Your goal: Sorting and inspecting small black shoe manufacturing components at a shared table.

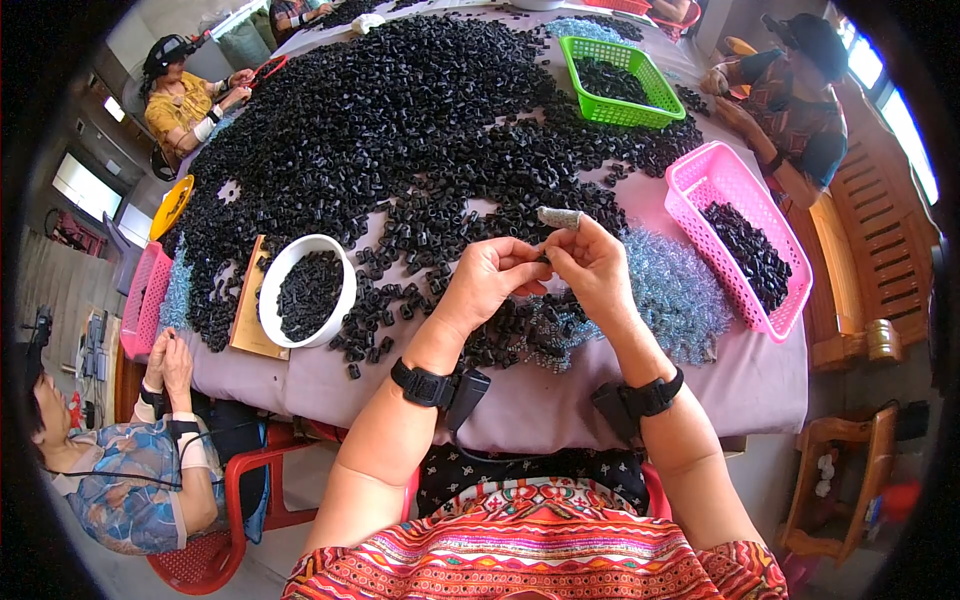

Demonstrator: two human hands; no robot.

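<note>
Over the near edge of the table, my left hand (492,280) and my right hand (598,270) meet fingertip to fingertip. Pinched between them is a small black plastic part (543,256), mostly hidden by the fingers. A greyish wrap (560,217) covers one finger of my right hand. Beneath and beside that hand spreads a heap of small, shiny, bluish-clear pieces (680,295), which look like tiny springs. Loose black plastic parts (400,215) lie around and beyond my left hand, rising into a large pile farther back.
A white bowl (348,300) of small black parts stands left, beside a wooden board (245,325). Right are a pink basket (690,205) and a green basket (625,117), both holding black parts. Several people sit around the table; one person (150,480) works close at left.
</note>
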